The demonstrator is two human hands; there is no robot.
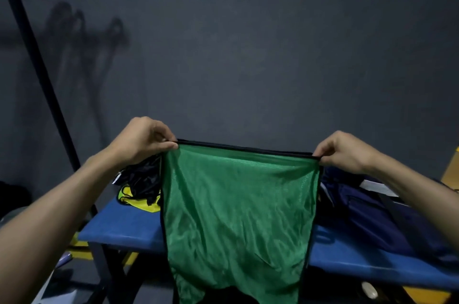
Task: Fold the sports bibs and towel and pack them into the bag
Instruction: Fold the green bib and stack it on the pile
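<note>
Mesh stretched wide and hanging free: the green bib (236, 209) is up in the air in front of the blue desk (124, 226), its black-trimmed top edge pulled taut between two hands. The left hand (141, 140) pinches one top corner, fingers (171, 146) curled tight on the trim; the right hand (342, 152) pinches the other corner the same way. Both are grasping cloth, nothing released.

Now the risks. That mesh looks light and slippery, and each hold is only a fingertip pinch on a narrow hem. If one corner slips, the whole bib swings to the other side and the fold has to be started again. The lower part dangles below the desk edge, down towards the floor, so bringing it down carelessly could leave it trailing off the desk or bunching under itself.

Watch the desk too. A black and yellow pile of bibs (139, 189) sits just behind the left wrist, and the navy bag (372, 209) lies close on the right. I'd judge bare surface between them is tight; laying the green bib flat could drape it over either one and tangle with the pile. No towel can be made out here, and whether the bag's mouth is open I cannot tell.
</note>
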